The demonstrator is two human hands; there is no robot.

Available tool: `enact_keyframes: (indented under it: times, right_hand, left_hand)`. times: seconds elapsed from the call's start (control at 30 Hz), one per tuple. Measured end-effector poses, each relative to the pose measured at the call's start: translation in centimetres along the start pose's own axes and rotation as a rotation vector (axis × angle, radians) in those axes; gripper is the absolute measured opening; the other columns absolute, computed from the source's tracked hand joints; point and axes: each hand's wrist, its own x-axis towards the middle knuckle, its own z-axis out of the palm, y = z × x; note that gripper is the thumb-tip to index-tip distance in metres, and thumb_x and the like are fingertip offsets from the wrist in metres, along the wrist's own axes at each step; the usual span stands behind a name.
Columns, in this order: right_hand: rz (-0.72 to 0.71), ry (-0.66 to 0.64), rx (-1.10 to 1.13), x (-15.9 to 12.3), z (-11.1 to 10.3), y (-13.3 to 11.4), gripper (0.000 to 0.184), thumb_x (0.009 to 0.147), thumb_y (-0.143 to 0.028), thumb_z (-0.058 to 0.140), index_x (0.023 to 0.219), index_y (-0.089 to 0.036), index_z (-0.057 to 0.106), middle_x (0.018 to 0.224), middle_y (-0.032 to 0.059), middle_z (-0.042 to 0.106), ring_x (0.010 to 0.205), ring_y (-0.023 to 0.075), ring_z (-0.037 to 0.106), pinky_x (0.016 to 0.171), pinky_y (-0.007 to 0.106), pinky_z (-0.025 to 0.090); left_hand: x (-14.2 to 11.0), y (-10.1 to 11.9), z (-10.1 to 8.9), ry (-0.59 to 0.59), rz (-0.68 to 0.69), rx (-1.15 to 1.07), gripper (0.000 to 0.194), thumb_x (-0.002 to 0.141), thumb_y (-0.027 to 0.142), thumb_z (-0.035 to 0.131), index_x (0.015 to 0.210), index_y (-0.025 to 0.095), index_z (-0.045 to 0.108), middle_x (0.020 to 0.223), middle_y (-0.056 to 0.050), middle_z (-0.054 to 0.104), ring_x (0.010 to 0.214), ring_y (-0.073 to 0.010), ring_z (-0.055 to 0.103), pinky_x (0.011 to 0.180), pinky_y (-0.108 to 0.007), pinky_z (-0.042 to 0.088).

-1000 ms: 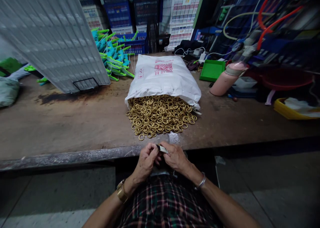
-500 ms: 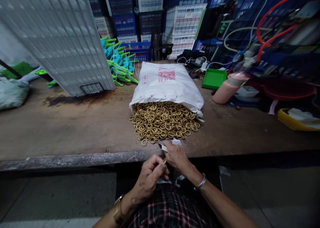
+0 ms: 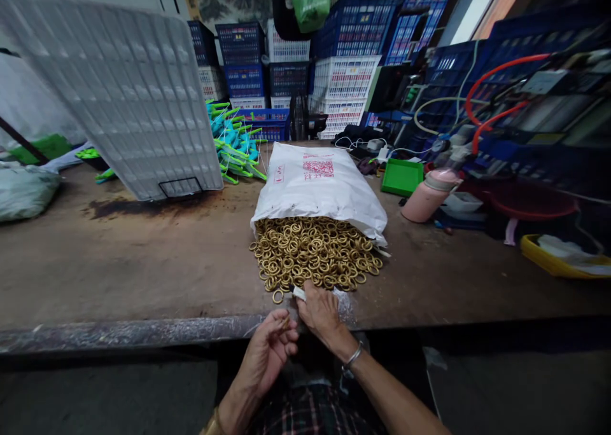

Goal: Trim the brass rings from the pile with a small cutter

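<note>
A heap of gold-coloured rings [image 3: 315,257] spills from the mouth of a white bag [image 3: 305,193] with red print. My left hand [image 3: 270,346], just beyond the table's front edge, pinches a small gold ring [image 3: 285,323] between thumb and fingers. At the near side of the heap, my right hand [image 3: 321,311] grips a small white tool with a dark tip [image 3: 298,293]; its exact kind is unclear. One loose ring [image 3: 277,296] lies in front of the heap, left of that tool.
A ribbed translucent panel [image 3: 143,104] stands at left, beside green and turquoise hangers [image 3: 233,145]. To the right are a green tray [image 3: 402,176], a pink bottle [image 3: 424,196] and a yellow tray [image 3: 548,263]. Stacked crates [image 3: 346,79] rise behind the table [image 3: 143,263].
The view has tilted up. My left hand has turned more palm-up and moved left, apart from the right hand. My right hand has shifted left with the white tool, against the heap's near edge.
</note>
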Motion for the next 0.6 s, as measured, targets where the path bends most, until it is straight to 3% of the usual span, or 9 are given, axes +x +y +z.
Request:
enact_keyframes:
  times: [0.17,0.33,0.47,0.6]
  right_hand:
    - [0.002,0.045,0.048,0.2,0.2,0.9,0.011,0.08,-0.023,0.048,0.088,-0.019,0.055,0.074,0.0054,0.065,0.068,0.0171,0.06,0.055,0.024,0.028]
    - [-0.117,0.118,0.197,0.3,0.2,2.6,0.01,0.077,-0.017,0.048,0.083,-0.019,0.055,0.071,0.0019,0.064,0.064,0.0138,0.058,0.056,0.023,0.028]
    - [-0.216,0.159,0.317,-0.5,-0.2,3.3,0.01,0.076,-0.018,0.046,0.08,-0.019,0.055,0.067,0.0008,0.06,0.062,0.0136,0.056,0.057,0.022,0.031]
    - [-0.351,0.135,0.433,-1.5,-0.7,3.2,0.013,0.076,-0.016,0.047,0.085,-0.019,0.055,0.075,0.0016,0.062,0.069,0.0134,0.057,0.063,0.021,0.036]
  left_hand:
    - [0.7,0.3,-0.5,0.03,-0.064,-0.079,0.023,0.067,0.02,0.067,0.083,0.013,0.053,0.075,-0.004,0.061,0.062,-0.0119,0.058,0.049,-0.02,0.042]
    - [1.1,0.5,0.6,0.124,-0.046,-0.015,0.03,0.062,0.03,0.073,0.07,0.015,0.048,0.061,0.002,0.053,0.053,-0.0096,0.053,0.043,-0.018,0.038]
    - [1.5,0.5,1.9,0.056,0.052,0.192,0.035,0.063,0.038,0.071,0.067,0.016,0.043,0.056,0.005,0.047,0.049,-0.0076,0.047,0.04,-0.016,0.033]
    - [1.7,0.2,2.6,0.019,0.069,0.314,0.037,0.065,0.045,0.068,0.076,0.017,0.046,0.061,0.005,0.048,0.05,-0.0071,0.047,0.038,-0.015,0.033]
